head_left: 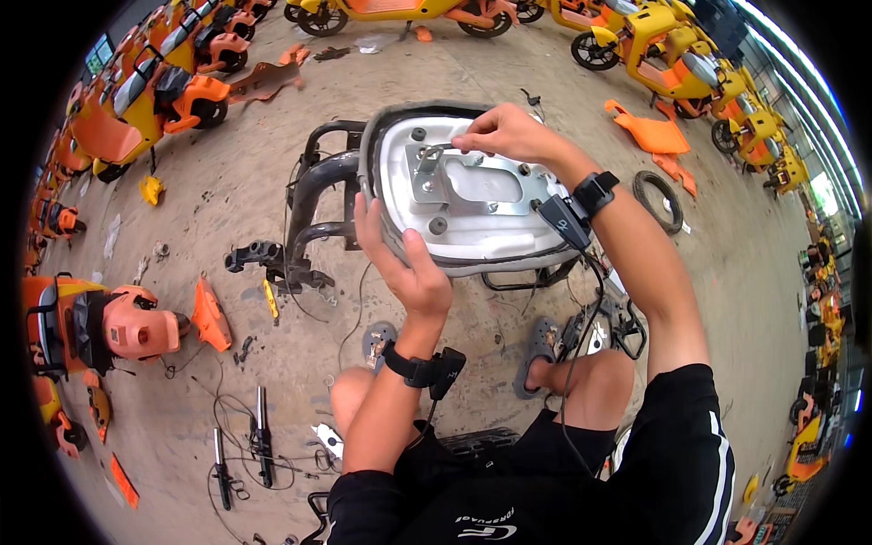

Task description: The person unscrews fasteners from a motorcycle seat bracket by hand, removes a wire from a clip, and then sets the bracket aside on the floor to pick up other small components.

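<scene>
A scooter seat (pixel 409 195) lies with its underside up, showing white plastic inside a grey padded rim. Screwed to that underside is a silver metal bracket (pixel 436 189) with a raised loop at its far end. My right hand (pixel 513 136) is over the far part of the seat, thumb and forefinger pinched at the raised loop; what lies between the fingertips is too small to tell. Against the near left rim rests my left hand (pixel 409 268), its fingers stretched out and its thumb apart. Beneath the seat is a dark tubular frame (pixel 318 186).
Shock absorbers (pixel 262 436) and loose cables lie at the lower left. Orange panels (pixel 211 313) and a tyre (pixel 658 202) are on the floor. Yellow scooters (pixel 649 54) stand around the sides and back. A cable (pixel 595 318) runs from my right wrist device.
</scene>
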Tool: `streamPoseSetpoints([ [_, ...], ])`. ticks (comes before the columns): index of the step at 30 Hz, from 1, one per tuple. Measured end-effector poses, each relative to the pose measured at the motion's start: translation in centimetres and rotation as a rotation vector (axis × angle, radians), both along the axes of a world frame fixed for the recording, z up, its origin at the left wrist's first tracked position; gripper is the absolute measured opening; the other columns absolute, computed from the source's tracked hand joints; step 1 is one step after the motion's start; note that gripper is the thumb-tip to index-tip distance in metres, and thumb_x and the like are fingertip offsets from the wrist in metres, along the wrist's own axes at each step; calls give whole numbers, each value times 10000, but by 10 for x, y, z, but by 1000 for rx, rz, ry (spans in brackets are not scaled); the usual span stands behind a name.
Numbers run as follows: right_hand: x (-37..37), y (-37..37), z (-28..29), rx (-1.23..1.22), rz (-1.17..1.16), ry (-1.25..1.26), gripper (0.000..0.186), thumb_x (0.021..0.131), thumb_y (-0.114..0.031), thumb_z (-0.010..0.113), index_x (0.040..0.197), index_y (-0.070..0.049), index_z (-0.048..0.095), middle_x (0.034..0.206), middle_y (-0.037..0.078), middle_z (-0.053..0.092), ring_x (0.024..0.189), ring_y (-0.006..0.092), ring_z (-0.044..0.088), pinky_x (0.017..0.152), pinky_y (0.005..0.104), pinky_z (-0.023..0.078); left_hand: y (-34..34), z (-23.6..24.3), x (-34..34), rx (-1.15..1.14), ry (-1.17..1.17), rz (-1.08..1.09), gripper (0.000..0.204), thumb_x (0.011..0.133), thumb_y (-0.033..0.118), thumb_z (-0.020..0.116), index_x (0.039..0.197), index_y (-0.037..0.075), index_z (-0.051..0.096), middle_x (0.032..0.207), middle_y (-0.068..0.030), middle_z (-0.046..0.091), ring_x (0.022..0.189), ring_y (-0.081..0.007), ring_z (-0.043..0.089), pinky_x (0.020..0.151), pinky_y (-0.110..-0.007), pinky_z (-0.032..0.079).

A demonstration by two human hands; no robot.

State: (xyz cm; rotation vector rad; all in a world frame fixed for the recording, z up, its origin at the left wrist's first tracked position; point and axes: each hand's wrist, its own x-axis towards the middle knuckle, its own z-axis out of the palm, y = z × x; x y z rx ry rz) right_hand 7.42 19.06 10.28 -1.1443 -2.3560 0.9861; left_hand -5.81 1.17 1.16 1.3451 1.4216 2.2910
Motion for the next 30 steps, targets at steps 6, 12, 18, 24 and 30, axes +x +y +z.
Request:
streamPoseSetpoints([
  [6, 0, 17, 3, 53, 68, -49, 391, 793, -440, 724, 771, -50, 740, 615, 4, 593, 583, 87, 504, 531, 250, 386, 0, 0, 0, -31, 40, 1, 469, 922, 105, 405, 1353, -70, 339, 1470, -216, 259, 1368, -336, 257, 1107, -439, 228],
  [12, -1, 23, -1, 4, 77, -105, 433, 794, -484, 711, 743, -54, 727, 609, 0, 575, 590, 97, 497, 537, 253, 374, 2, 0, 1, -16, 61, 39, 461, 917, 84, 397, 1352, -61, 353, 1459, -187, 305, 1363, -304, 280, 1115, -415, 213],
  [18, 3, 11, -6, 70, 61, -94, 464, 808, -520, 679, 754, -63, 730, 617, 5, 566, 603, 107, 494, 555, 262, 377, 2, -2, -2, -24, 34, 21, 471, 923, 100, 401, 1361, -63, 344, 1457, -189, 302, 1358, -307, 284, 1111, -415, 223],
  [24, 4, 29, 7, 187, -24, -17, 510, 796, -582, 652, 758, -81, 737, 682, 38, 613, 643, 134, 533, 590, 283, 404, 4, -2, 3, 16, -43, -37, 474, 935, 110, 405, 1372, -55, 319, 1455, -196, 297, 1351, -299, 293, 1118, -414, 211],
  [30, 42, -3, 45, 108, -299, 506, 413, 889, -409, 636, 788, -12, 691, 571, -32, 504, 517, 57, 414, 473, 244, 312, 0, -1, 10, 30, -104, -25, 439, 944, 87, 389, 1363, -37, 354, 1392, -159, 390, 1254, -241, 421, 1064, -358, 318],
])
